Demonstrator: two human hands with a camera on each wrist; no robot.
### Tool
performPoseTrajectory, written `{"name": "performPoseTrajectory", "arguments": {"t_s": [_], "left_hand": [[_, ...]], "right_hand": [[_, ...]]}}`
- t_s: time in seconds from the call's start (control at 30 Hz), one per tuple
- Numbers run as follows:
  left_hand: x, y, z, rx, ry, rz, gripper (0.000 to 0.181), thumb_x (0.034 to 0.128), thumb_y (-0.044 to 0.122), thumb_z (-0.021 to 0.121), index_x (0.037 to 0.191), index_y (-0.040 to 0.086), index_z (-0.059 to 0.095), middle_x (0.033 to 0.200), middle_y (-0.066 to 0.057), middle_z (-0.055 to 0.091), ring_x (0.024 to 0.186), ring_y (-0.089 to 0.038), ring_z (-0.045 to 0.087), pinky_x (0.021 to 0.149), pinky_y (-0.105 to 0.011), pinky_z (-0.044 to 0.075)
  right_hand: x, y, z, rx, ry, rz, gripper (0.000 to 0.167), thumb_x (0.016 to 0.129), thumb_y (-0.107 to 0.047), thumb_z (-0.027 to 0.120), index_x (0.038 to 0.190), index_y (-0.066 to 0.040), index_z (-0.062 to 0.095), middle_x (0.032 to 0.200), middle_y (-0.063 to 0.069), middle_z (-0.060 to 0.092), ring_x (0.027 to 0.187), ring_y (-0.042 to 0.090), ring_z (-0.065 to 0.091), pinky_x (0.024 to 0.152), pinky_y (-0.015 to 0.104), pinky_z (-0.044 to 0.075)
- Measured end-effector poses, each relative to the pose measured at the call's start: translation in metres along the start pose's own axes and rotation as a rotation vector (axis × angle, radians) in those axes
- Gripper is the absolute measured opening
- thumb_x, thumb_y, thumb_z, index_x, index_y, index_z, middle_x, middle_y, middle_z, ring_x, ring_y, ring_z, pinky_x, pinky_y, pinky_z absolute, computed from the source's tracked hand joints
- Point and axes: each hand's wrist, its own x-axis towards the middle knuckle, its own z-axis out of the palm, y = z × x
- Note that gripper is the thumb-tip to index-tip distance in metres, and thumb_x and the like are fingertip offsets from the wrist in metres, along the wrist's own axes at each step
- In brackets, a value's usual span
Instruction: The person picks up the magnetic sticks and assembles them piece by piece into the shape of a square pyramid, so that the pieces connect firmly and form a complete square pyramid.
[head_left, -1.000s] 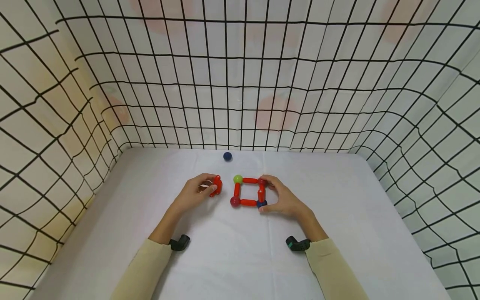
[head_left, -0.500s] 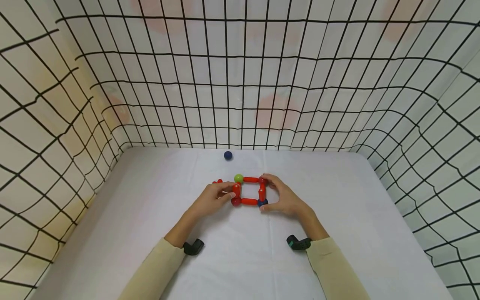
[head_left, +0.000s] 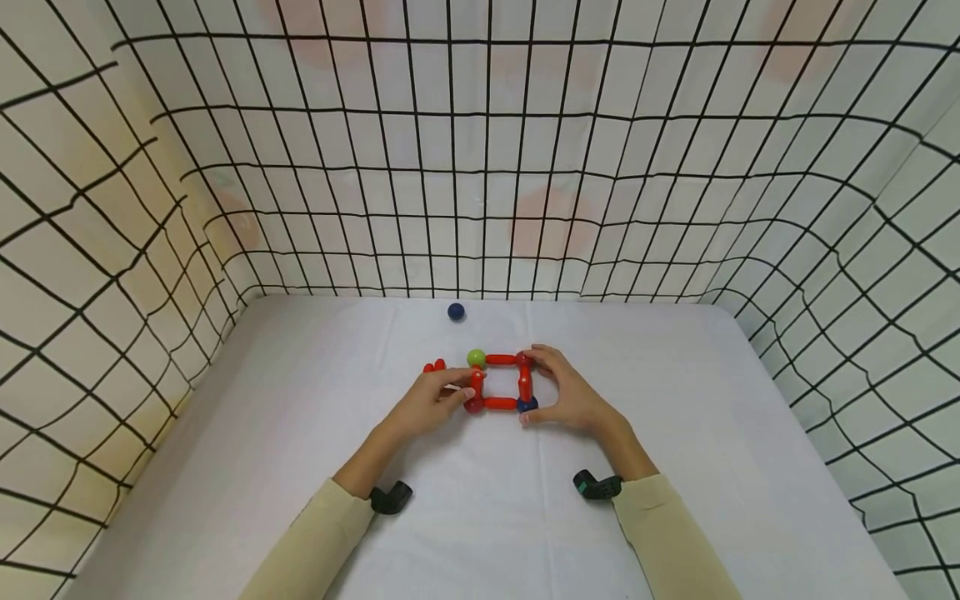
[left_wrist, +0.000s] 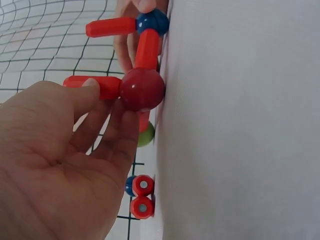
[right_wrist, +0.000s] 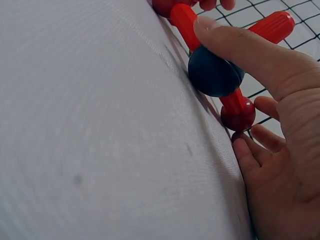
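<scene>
Red magnetic building rods [head_left: 500, 403] and balls form a square on the table. Its corners are a green ball [head_left: 476, 358], a red ball [left_wrist: 142, 89] at front left, a blue ball [right_wrist: 214, 71] at front right and another red ball [right_wrist: 238, 115] at back right. My left hand [head_left: 431, 404] pinches a red rod [left_wrist: 107, 87] that stands up from the front-left ball, touching it. Another upright rod [left_wrist: 111, 27] rises from the blue ball. With thumb at the blue ball and fingers at the back-right ball, my right hand [head_left: 573, 398] holds the square's right side.
Two loose red rods [left_wrist: 143, 196] lie together left of the green ball, partly behind my left hand in the head view. A loose dark blue ball [head_left: 456, 312] sits near the table's back edge. Black wire mesh [head_left: 487, 171] encloses the back and sides of the white-covered table [head_left: 480, 517].
My left hand has moved right from the cluster of red rods, bringing one rod onto the front-left red ball. Two rods stay behind on the table. My right hand has hardly moved.
</scene>
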Motion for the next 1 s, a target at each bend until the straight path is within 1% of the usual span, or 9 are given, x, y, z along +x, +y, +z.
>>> {"name": "performPoseTrajectory", "arguments": {"t_s": [0.17, 0.23, 0.33, 0.4, 0.5, 0.57, 0.73, 0.9, 1.0], "left_hand": [[-0.002, 0.003, 0.000, -0.014, -0.027, 0.010, 0.041, 0.1003, 0.007, 0.065, 0.140, 0.000, 0.061, 0.131, -0.013, 0.070, 0.113, -0.025, 0.070, 0.097, -0.033, 0.059], [-0.003, 0.004, -0.001, -0.011, -0.021, 0.018, 0.040, 0.0993, 0.004, 0.065, 0.139, 0.001, 0.062, 0.129, -0.012, 0.070, 0.111, -0.026, 0.070, 0.096, -0.032, 0.059], [-0.004, 0.004, -0.001, 0.027, 0.024, 0.019, 0.037, 0.0988, 0.001, 0.064, 0.135, 0.007, 0.066, 0.127, -0.008, 0.071, 0.105, -0.022, 0.071, 0.092, -0.030, 0.060], [-0.004, 0.004, -0.002, 0.063, 0.067, -0.002, 0.035, 0.0988, 0.003, 0.065, 0.133, 0.012, 0.068, 0.128, -0.005, 0.071, 0.101, -0.019, 0.071, 0.089, -0.028, 0.061], [-0.005, 0.003, -0.003, 0.114, 0.123, -0.024, 0.035, 0.0988, 0.007, 0.066, 0.134, 0.013, 0.067, 0.131, -0.004, 0.068, 0.096, -0.016, 0.069, 0.085, -0.028, 0.060], [-0.005, 0.001, -0.003, 0.137, 0.136, -0.034, 0.039, 0.0987, 0.008, 0.067, 0.137, 0.012, 0.064, 0.135, -0.005, 0.065, 0.095, -0.015, 0.068, 0.085, -0.028, 0.060], [-0.005, -0.002, -0.003, 0.148, 0.119, -0.059, 0.047, 0.0986, 0.009, 0.068, 0.144, 0.014, 0.058, 0.140, -0.006, 0.062, 0.094, -0.013, 0.067, 0.086, -0.029, 0.058], [-0.005, -0.006, -0.003, 0.157, 0.088, -0.069, 0.052, 0.0983, 0.010, 0.069, 0.148, 0.015, 0.055, 0.127, -0.007, 0.069, 0.093, -0.014, 0.068, 0.086, -0.029, 0.058], [-0.005, -0.008, -0.002, 0.161, 0.075, -0.061, 0.052, 0.0979, 0.010, 0.069, 0.148, 0.012, 0.055, 0.123, -0.008, 0.071, 0.093, -0.016, 0.069, 0.087, -0.030, 0.059]], "right_hand": [[0.000, 0.000, 0.000, -0.004, 0.012, -0.005, 0.104, 0.072, -0.037, 0.095, 0.157, -0.020, 0.037, 0.165, 0.003, 0.031, 0.151, 0.028, 0.038, 0.123, 0.046, 0.034], [0.000, -0.001, 0.000, -0.004, 0.014, -0.013, 0.100, 0.075, -0.034, 0.093, 0.157, -0.020, 0.038, 0.164, 0.004, 0.035, 0.151, 0.030, 0.039, 0.122, 0.048, 0.034], [0.000, -0.001, 0.000, -0.017, 0.010, -0.015, 0.095, 0.077, -0.034, 0.091, 0.157, -0.021, 0.040, 0.164, 0.004, 0.037, 0.150, 0.031, 0.040, 0.121, 0.050, 0.036], [-0.001, -0.001, -0.001, -0.029, 0.006, -0.010, 0.093, 0.079, -0.035, 0.090, 0.157, -0.022, 0.040, 0.165, 0.004, 0.037, 0.150, 0.032, 0.041, 0.121, 0.052, 0.036], [-0.001, -0.001, -0.002, -0.034, 0.000, 0.009, 0.090, 0.079, -0.035, 0.089, 0.155, -0.024, 0.042, 0.167, 0.004, 0.035, 0.150, 0.032, 0.041, 0.120, 0.053, 0.037], [-0.001, -0.001, -0.002, -0.031, -0.002, 0.023, 0.087, 0.080, -0.035, 0.089, 0.154, -0.024, 0.044, 0.167, 0.004, 0.034, 0.151, 0.033, 0.040, 0.120, 0.054, 0.037], [-0.003, -0.002, -0.004, -0.028, -0.013, 0.035, 0.080, 0.081, -0.030, 0.088, 0.150, -0.025, 0.049, 0.168, 0.003, 0.033, 0.151, 0.033, 0.039, 0.119, 0.054, 0.038], [-0.003, -0.001, -0.005, -0.018, -0.020, -0.010, 0.073, 0.081, -0.023, 0.087, 0.146, -0.024, 0.053, 0.167, 0.003, 0.034, 0.150, 0.034, 0.040, 0.118, 0.056, 0.038], [-0.004, -0.001, -0.006, -0.027, -0.023, -0.033, 0.070, 0.082, -0.020, 0.086, 0.145, -0.025, 0.056, 0.164, 0.000, 0.040, 0.149, 0.032, 0.043, 0.118, 0.057, 0.039]]}}
